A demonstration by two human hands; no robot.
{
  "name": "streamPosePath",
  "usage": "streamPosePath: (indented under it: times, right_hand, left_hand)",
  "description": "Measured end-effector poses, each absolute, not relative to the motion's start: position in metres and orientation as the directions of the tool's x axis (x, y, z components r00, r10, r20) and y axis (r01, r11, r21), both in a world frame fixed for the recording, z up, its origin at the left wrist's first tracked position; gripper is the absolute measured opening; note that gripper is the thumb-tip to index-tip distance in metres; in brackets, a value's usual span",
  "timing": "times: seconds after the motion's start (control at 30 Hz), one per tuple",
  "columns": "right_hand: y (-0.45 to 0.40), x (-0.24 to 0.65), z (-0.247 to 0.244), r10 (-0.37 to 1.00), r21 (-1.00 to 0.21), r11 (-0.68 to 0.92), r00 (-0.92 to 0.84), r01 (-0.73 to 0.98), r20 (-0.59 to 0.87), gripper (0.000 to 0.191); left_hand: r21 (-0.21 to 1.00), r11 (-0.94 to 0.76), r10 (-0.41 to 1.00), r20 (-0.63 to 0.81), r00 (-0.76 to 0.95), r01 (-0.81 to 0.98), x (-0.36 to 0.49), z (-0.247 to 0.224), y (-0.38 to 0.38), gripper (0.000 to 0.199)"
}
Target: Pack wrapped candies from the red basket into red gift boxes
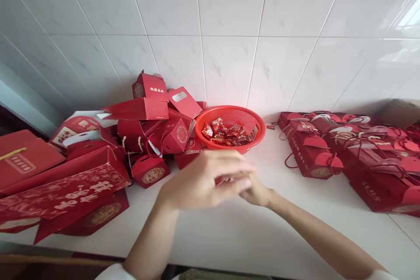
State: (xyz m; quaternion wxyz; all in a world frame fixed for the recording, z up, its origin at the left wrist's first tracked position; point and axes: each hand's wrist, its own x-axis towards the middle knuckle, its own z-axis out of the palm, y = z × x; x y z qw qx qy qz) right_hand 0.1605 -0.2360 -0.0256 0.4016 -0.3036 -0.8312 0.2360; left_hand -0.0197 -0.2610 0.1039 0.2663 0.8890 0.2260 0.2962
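My left hand (203, 181) is curved over the white counter in front of the red basket, its fingers bent toward my right hand and a bit blurred. Something small and red shows between the two hands, too hidden to name. My right hand (256, 189) sits just behind and to the right of the left one, its fingers mostly covered by it. Beyond both hands stands the red plastic basket (257, 133), which holds several red-wrapped sweets (218, 127).
Red gift boxes (152, 170) are piled loosely on the left, some open or tipped. Rows of closed red boxes with cord handles (315, 153) stand at the right. A tiled wall (229, 65) rises behind the white counter (210, 236).
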Motion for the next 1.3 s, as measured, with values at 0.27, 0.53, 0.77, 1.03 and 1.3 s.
streamPosePath:
  times: [0.27,0.53,0.77,1.03,1.3]
  right_hand:
    - [-0.260,0.216,-0.045,0.856,-0.824,0.504,-0.020,0.261,0.517,0.017]
    - [-0.271,0.226,-0.041,0.860,-0.781,0.505,-0.134,0.367,0.492,0.038]
    - [-0.243,0.213,0.002,0.839,-0.690,0.536,-0.398,0.487,0.371,0.037]
    - [-0.214,0.199,0.033,0.690,-0.574,0.635,-0.714,0.517,0.120,0.044]
    - [-0.227,0.209,0.037,0.802,-0.643,0.472,-0.597,0.603,0.030,0.026]
  left_hand:
    - [0.559,-0.574,0.793,0.198,0.576,0.598,-0.017,0.066,-0.201,0.028]
    - [0.522,-0.388,0.904,0.055,0.424,0.760,0.014,0.041,-0.207,0.038]
    - [0.525,-0.398,0.900,0.063,0.432,0.753,0.012,0.040,-0.201,0.026]
    - [0.518,-0.418,0.872,-0.001,0.489,0.746,-0.005,0.045,-0.195,0.038]
    - [0.440,-0.435,0.849,-0.091,0.521,0.786,-0.012,0.050,-0.190,0.050]
